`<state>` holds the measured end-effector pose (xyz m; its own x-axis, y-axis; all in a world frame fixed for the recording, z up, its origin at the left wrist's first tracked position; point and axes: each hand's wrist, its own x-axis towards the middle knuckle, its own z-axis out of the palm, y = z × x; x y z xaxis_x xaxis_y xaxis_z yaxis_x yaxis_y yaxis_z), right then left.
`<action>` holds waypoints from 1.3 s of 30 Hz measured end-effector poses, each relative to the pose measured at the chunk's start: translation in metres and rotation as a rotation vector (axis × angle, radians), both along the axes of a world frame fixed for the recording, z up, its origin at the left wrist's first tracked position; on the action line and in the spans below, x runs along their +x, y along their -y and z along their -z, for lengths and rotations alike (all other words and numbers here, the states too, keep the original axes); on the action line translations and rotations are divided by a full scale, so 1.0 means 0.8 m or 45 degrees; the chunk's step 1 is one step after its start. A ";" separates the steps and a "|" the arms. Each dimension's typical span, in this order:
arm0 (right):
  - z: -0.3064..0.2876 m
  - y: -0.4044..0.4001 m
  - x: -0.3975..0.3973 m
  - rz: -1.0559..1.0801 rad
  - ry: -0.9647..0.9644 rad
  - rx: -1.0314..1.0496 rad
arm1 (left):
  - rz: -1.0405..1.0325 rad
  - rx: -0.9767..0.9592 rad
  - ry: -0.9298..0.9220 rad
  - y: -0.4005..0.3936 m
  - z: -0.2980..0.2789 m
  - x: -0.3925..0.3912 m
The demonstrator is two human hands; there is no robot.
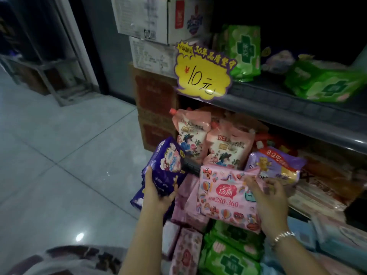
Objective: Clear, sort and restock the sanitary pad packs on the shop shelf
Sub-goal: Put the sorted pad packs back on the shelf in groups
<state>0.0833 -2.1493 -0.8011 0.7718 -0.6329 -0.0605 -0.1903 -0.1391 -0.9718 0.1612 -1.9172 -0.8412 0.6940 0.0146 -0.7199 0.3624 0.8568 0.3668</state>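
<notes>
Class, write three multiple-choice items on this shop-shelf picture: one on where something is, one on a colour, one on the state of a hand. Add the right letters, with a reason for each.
1. Where is the yellow price sign?
A. on the floor
B. on the front edge of the upper shelf
C. in the right hand

2. What colour is the pack the left hand holds?
A. dark purple
B. green
C. orange

3. What is the right hand doing?
A. hanging idle
B. pointing at the ceiling
C. gripping the pink pack

Answers:
1 B: the sign hangs at the upper shelf edge.
2 A: the purple pack sits in its fingers.
3 C: its fingers curl on the pink pack.
</notes>
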 end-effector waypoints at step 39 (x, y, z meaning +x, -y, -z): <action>0.063 -0.085 0.054 -0.035 0.008 0.099 | -0.452 0.439 -0.450 -0.013 0.189 -0.002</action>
